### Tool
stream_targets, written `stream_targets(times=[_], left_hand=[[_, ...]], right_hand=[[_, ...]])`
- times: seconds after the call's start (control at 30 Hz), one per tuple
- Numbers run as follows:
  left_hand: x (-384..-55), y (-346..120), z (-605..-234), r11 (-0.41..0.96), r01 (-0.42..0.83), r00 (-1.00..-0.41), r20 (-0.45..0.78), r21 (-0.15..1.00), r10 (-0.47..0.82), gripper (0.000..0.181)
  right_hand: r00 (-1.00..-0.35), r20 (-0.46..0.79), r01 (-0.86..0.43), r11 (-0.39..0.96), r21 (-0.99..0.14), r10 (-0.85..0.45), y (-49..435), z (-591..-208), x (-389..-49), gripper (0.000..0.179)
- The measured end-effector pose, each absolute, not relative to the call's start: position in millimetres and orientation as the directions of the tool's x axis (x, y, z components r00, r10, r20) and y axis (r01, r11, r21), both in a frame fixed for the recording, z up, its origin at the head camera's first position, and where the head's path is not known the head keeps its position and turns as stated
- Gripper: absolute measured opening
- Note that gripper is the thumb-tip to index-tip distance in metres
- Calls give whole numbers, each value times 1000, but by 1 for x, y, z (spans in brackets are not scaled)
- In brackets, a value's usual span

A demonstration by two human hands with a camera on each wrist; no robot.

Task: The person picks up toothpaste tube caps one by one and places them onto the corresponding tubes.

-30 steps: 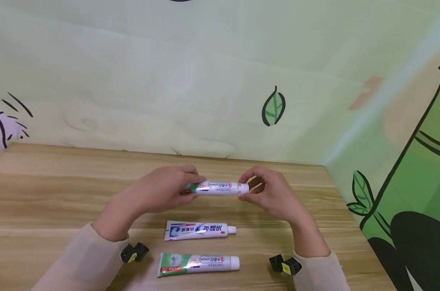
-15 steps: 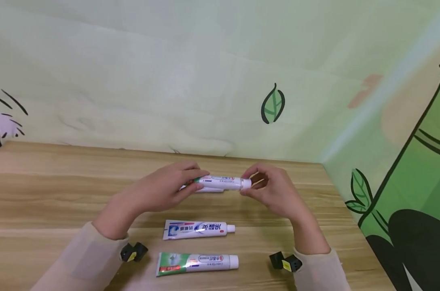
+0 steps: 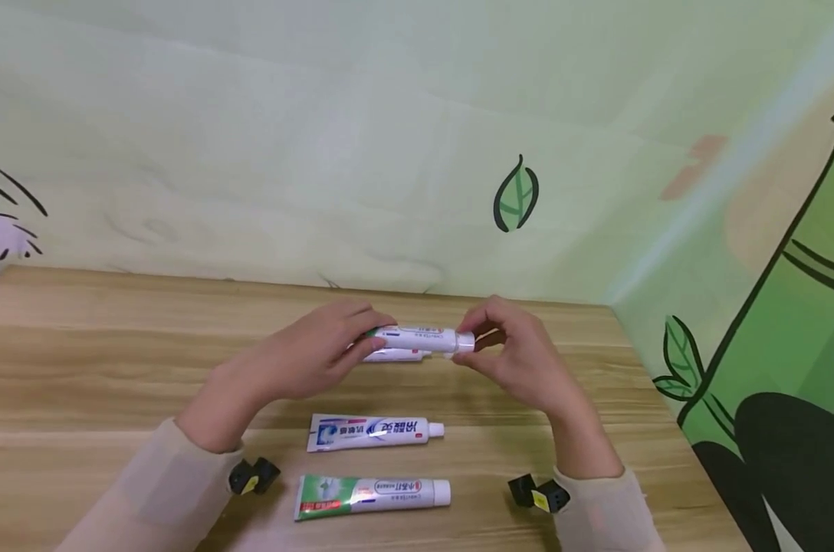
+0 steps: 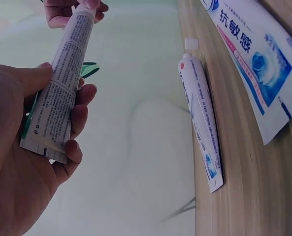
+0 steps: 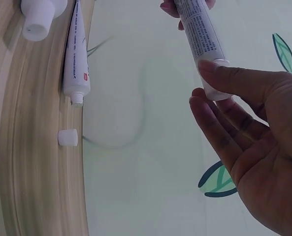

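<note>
Both hands hold a white and green toothpaste tube (image 3: 420, 338) raised over the table. My left hand (image 3: 307, 349) grips its flat tail end, thumb on one side and fingers on the other. At the other end, my right hand (image 3: 520, 356) pinches the white cap (image 3: 465, 342) between thumb and fingers. The cap sits on the tube's neck. Partly hidden beneath the held tube in the head view, an uncapped white toothpaste tube (image 4: 197, 93) lies on the table. Its loose white cap (image 5: 68, 137) stands just off the bare nozzle.
Nearer the person lie a white and blue toothpaste tube (image 3: 372, 432) and a green and white toothpaste tube (image 3: 375, 496), both capped and pointing right. The wooden table (image 3: 148, 330) ends against a printed wall sheet (image 3: 286, 153) at the back.
The held tube has risen and shifted away from the person, so the uncapped tube below now shows. Both hands moved with it, keeping their hold. The two nearer tubes stay put.
</note>
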State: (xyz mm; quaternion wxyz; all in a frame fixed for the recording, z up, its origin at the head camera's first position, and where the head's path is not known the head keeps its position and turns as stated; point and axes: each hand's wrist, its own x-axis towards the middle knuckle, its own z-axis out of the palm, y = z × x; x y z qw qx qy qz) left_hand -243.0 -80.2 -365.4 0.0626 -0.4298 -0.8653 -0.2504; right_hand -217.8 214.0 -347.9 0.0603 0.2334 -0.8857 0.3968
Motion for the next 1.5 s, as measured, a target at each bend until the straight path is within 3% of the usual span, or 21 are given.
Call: stream_targets(times=[0.57,0.7,0.93,1.1,1.5], left_hand=[[-241,-79,-367,566,781,-624,364,264,691,37],[-242,-79,-365,571,778,-627,358,261,692,38],[-242,-78,-364,582,768,-640,350,268,684,38],[-241,-78,-365,576,773,-635,350,266,689,38],[-240,-80,-366,583,771,-636,359,257,683,38]], right_hand=[[-923,197,-360,564,-743,-330,217,-351,-217,26],[-925,177,-343,538,-770,-337,217,-351,-217,23],[-935,162,-317,541,-779,-314,215,-348,-217,33],[-940,143,-302,556,-774,-311,215,-348,-216,26],[-907,98,-317,512,-798,-409,217,-350,-217,18]])
